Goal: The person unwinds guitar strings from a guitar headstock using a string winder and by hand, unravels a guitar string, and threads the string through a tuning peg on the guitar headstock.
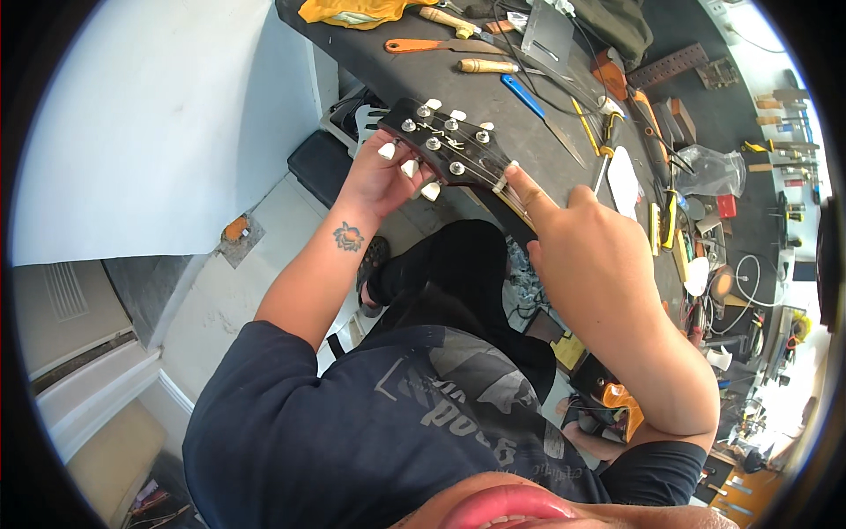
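Note:
A black guitar headstock (445,141) with metal posts and white tuner knobs (410,167) is held at an angle near the bench edge. My left hand (379,176) is closed around its far left end, fingers partly hidden behind it and the knobs. My right hand (590,247) is over the neck, its index finger stretched onto the pale nut (500,184) where the strings cross; the other fingers are curled, their tips hidden.
The dark workbench (344,31) curves rightward with files (538,106), a screwdriver (608,132), cables and a plastic bag (714,167). A yellow cloth (352,11) lies top left. Hand tools line the right edge. A white panel (159,123) stands left, above the tiled floor (207,309).

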`<action>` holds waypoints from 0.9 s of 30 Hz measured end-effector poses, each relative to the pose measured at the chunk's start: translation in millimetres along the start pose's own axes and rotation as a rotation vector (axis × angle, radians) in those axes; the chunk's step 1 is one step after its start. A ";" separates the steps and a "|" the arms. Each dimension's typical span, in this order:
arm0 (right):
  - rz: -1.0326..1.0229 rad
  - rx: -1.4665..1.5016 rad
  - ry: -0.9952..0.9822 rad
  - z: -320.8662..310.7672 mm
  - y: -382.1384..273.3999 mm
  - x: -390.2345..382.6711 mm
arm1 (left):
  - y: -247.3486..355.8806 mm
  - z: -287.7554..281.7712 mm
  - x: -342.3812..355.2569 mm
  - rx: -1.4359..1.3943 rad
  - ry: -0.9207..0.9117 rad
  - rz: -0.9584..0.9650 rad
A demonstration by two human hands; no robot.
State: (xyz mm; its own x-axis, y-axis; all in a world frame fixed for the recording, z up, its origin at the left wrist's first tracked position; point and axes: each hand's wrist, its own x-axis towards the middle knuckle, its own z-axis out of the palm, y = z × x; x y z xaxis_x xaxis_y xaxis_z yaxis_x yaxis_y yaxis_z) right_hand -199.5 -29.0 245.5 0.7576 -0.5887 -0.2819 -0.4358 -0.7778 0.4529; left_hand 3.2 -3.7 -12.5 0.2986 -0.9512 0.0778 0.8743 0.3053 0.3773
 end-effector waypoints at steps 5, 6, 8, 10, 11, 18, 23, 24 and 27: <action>-0.036 0.097 -0.001 2.6 2.8 0.1 | -8.4 17.1 -5.5 0.162 0.081 0.201; -0.035 0.098 0.003 2.8 3.4 0.2 | -8.6 21.0 -7.7 0.218 0.152 0.267; -0.053 0.104 0.004 3.4 3.9 0.4 | -5.5 11.5 -4.9 0.258 0.154 0.224; -0.063 0.097 -0.005 2.5 3.9 0.9 | -1.4 0.1 -3.0 0.296 0.158 0.183; -0.073 0.090 -0.016 2.0 4.0 1.1 | 0.8 -5.0 -2.6 0.255 0.102 0.162; -0.084 0.143 0.049 7.2 4.8 -0.7 | -2.8 -5.3 -0.5 0.140 0.090 0.182; -0.117 0.200 -0.018 10.8 3.3 -1.1 | -7.8 2.2 -11.1 0.232 0.079 0.271; -0.112 0.207 -0.019 11.9 1.5 -1.9 | -7.8 0.8 -12.9 0.237 0.077 0.263; -0.166 0.144 0.115 15.1 -2.5 -3.8 | -7.8 -8.9 -16.7 0.314 0.186 0.337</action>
State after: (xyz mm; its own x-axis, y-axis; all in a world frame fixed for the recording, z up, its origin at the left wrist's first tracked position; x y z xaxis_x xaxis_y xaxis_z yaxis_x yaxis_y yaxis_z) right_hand -208.7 -28.2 232.6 0.8712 -0.4278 -0.2407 -0.3593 -0.8899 0.2809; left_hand -5.3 10.3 -25.0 0.6330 -0.7691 0.0883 0.5686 0.5393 0.6211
